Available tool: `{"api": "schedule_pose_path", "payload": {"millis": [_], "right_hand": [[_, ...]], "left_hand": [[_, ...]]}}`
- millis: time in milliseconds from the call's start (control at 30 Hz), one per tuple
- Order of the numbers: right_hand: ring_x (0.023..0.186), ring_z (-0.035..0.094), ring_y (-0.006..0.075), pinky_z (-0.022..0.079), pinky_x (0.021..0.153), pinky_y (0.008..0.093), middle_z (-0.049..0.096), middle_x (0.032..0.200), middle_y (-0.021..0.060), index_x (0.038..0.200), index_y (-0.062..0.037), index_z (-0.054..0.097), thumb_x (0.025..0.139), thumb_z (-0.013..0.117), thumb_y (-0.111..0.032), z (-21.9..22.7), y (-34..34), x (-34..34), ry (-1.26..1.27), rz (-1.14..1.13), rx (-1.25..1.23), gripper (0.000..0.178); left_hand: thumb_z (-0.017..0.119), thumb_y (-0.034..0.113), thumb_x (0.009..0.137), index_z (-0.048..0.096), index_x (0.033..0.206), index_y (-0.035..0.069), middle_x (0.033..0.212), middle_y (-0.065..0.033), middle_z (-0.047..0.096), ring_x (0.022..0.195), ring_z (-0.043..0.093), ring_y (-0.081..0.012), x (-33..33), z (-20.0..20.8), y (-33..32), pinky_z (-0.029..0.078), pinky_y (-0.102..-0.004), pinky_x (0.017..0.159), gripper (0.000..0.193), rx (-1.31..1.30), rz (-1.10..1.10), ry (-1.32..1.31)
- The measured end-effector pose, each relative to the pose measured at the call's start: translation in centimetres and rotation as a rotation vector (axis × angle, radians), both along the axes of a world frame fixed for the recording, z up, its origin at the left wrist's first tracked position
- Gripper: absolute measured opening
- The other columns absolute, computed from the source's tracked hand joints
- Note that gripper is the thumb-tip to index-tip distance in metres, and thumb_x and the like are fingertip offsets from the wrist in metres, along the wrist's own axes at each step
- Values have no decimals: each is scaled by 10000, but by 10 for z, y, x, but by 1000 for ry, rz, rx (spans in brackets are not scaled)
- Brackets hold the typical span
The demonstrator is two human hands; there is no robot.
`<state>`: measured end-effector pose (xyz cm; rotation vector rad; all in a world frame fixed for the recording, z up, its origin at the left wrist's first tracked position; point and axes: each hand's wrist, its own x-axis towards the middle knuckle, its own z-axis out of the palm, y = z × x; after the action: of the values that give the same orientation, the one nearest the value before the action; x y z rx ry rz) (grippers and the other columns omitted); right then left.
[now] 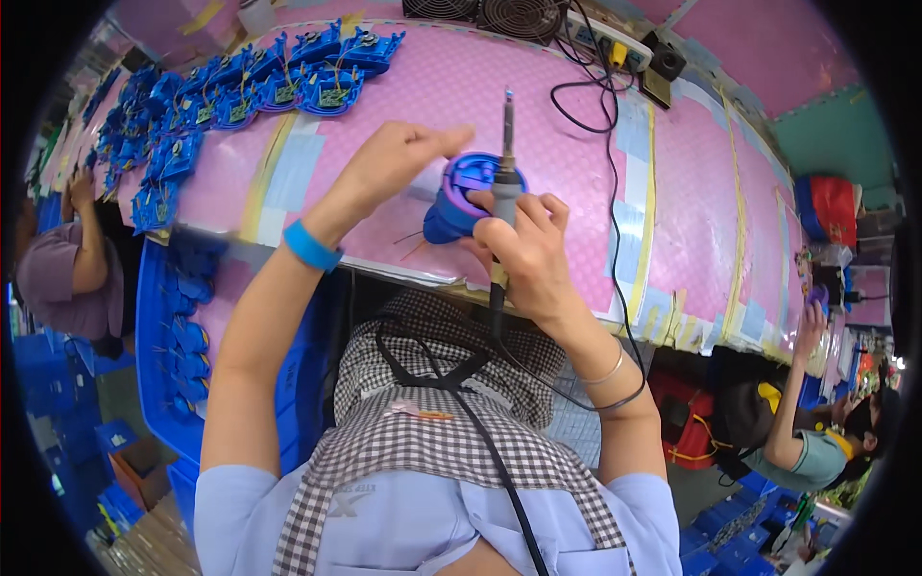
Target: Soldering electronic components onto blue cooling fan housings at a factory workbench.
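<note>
My right hand is wrapped round the grey grip of a soldering iron, whose metal tip points up and away from me. Just behind the iron is a round blue plastic housing with a cavity on top, tilted at the near part of the pink work surface; my right fingers are against its side. Thin wires stick out from its lower left. My left hand hovers to the left of the housing, a finger stretched out over its rim, the others partly bent. Nothing shows in that hand.
Rows of blue housings with circuit boards cover the far left of the bench. A blue bin with parts stands at lower left. The iron's black cord loops past my right forearm. Fans and a power strip sit at the back; co-workers are at both sides.
</note>
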<state>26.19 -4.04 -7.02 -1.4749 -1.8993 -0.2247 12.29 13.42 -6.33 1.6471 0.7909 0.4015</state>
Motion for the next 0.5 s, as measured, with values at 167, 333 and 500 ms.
{"api": "schedule_pose_path", "payload": {"millis": [167,333,500], "right_hand": [[973,640,213,329,881,413,705,1079,61,825,-137,538,755,632,-129,1,-6,2,11,46,26,117],[920,642,192,305,848,400,705,1042,60,799,-153,542,757,625,-146,-10,-24,-22,-165,-135,76,93],[920,632,180,297,858,408,707,1010,49,765,-170,523,750,744,-231,-27,-26,-46,-23,-82,4,230]], "left_hand": [[691,435,891,758,873,24,720,-13,666,617,562,-71,23,-21,14,422,-275,538,416,141,-45,185],[603,435,977,710,825,26,723,70,561,676,466,-40,23,-25,26,340,-234,586,450,195,235,-158],[658,313,946,710,808,21,701,71,547,657,430,-41,-61,-6,-42,330,-245,579,327,199,376,-70]]}}
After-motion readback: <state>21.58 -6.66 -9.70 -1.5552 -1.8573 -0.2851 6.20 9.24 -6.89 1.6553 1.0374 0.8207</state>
